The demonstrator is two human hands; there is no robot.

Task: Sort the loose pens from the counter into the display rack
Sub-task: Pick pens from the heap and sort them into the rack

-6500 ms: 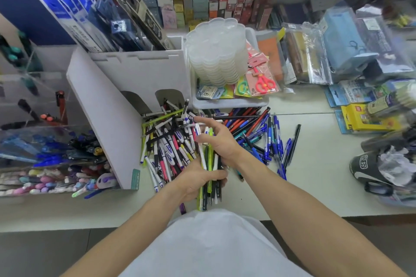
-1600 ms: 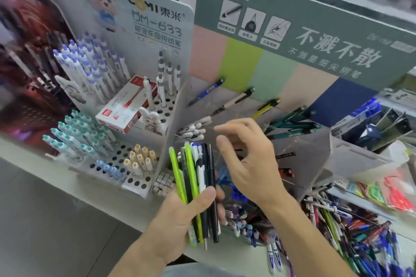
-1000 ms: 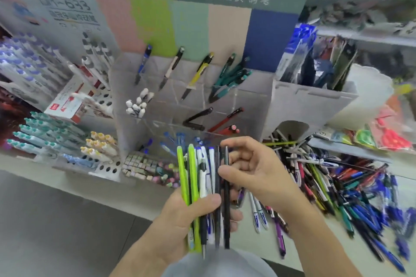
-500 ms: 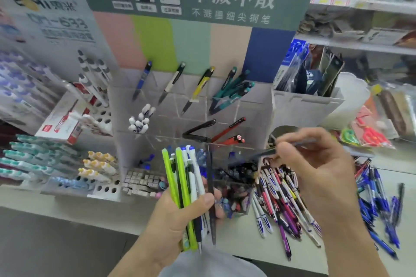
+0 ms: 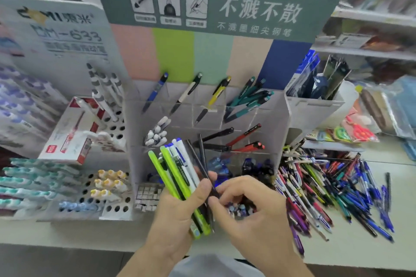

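Note:
My left hand grips a fanned bundle of pens: green, white-and-blue and thin black ones, tips pointing up. My right hand has come in beside it and pinches one thin black pen of the bundle between thumb and forefinger. Behind the hands stands the clear display rack with tilted compartments that hold blue, black, yellow, teal and red pens. A big heap of loose pens lies on the counter to the right.
A white pegboard stand with capped pens and a red-and-white box fills the left. A white cardboard bin with packaged items sits at the rack's right. Bagged scissors lie further right. The counter's front edge runs below.
My right hand was out over the loose pile with a dark pen half a second ago; now it is back at the bundle, pinching a black pen there. The view shifted slightly.

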